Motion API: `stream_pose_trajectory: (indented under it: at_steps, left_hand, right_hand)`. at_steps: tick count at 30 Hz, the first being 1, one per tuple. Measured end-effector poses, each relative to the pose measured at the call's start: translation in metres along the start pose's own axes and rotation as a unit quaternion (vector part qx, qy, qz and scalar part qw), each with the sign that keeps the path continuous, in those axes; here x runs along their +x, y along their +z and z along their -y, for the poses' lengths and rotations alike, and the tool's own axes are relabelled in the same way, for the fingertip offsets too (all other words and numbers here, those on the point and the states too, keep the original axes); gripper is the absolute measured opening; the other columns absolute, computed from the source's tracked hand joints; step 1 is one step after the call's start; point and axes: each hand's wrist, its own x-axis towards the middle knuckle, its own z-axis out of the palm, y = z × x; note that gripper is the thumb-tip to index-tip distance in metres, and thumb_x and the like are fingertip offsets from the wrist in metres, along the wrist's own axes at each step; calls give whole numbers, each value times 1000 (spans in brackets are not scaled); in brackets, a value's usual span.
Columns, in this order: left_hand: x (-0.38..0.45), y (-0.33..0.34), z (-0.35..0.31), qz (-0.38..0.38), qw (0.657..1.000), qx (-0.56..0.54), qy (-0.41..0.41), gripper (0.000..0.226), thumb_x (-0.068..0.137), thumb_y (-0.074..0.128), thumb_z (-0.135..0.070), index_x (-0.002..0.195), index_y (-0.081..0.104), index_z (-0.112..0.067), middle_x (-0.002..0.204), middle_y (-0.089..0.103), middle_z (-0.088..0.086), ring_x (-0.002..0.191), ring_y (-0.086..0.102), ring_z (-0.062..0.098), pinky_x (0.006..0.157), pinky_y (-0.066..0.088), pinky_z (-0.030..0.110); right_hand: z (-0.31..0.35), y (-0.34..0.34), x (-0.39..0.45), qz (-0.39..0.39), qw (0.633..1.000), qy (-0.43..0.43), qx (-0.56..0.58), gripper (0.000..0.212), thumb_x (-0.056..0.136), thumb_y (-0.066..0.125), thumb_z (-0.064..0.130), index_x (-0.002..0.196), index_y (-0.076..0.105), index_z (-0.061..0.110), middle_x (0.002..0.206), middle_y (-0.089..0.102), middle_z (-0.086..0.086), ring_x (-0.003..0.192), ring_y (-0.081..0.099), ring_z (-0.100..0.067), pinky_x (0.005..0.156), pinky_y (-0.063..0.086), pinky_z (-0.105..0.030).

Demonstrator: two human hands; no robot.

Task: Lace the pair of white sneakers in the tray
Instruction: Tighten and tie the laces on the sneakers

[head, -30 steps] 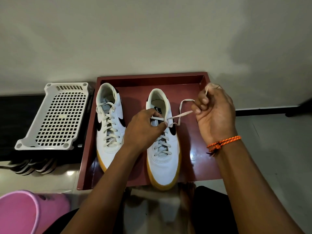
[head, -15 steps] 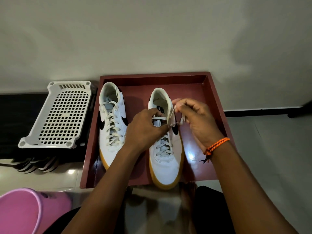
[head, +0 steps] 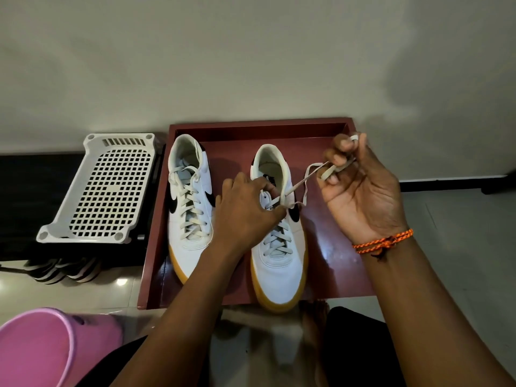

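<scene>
Right hand (head: 363, 191) pinching the flat off-white lace (head: 300, 185), drawing it taut sideways; left hand (head: 245, 213) pinning the crossing on the right white gum-soled sneaker (head: 279, 263), preventing slack. Both sneakers sitting inside the dark red wooden tray (head: 279, 127) on the floor, the left one (head: 190, 219) already laced.

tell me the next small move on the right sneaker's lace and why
Probably keep drawing the lace out to the right until its slack loop is gone. The right hand pinches it beyond the right sneaker, while the left hand pinches the crossing at the top eyelets.
</scene>
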Motion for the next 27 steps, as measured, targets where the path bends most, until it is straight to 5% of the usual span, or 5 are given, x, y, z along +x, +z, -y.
stream_pose_trajectory:
  at_steps: [2, 7, 17, 21, 27]
  left_hand:
    - [-3, 2, -4, -41, 998, 17, 38, 42, 79, 75, -50, 116, 60, -39, 103, 45, -10, 104, 46, 22, 88, 50, 50]
    - [-9, 9, -14, -73, 985, 87, 129, 23, 86, 78, -39, 109, 74, -37, 114, 54, -6, 109, 49, 22, 84, 42, 41]
    - [-5, 18, -17, -72, 983, 106, 134, 12, 93, 80, -36, 100, 82, -26, 99, 63, -6, 101, 56, 20, 81, 47, 39]
    - [3, 6, -9, 15, 984, -175, 41, 7, 90, 86, -28, 85, 83, -24, 77, 73, -2, 72, 71, 24, 70, 62, 48]
    - [1, -21, -6, 59, 847, -520, -88, 22, 94, 79, -13, 108, 80, 4, 87, 81, 7, 80, 77, 18, 80, 63, 30]
  right_hand:
    - [-4, -6, 4, -78, 979, -21, -189, 14, 108, 52, 16, 107, 66, 14, 99, 69, 1, 84, 61, -9, 64, 42, -20]
    - [-26, -35, 7, -261, 684, 10, -681, 58, 96, 67, 17, 152, 54, 17, 150, 59, -1, 139, 54, -18, 118, 40, -35]
    - [-28, -33, 8, -257, 734, -21, -629, 70, 97, 54, 5, 156, 44, 41, 114, 69, 3, 98, 67, -20, 79, 54, -32]
    - [-24, -31, 8, -270, 677, -40, -684, 28, 93, 60, 7, 102, 79, 26, 92, 73, 1, 88, 69, -18, 70, 47, -22]
    - [-28, -4, -2, -132, 778, -47, -613, 28, 88, 61, 8, 67, 77, 16, 52, 62, -2, 48, 54, -16, 54, 48, -38]
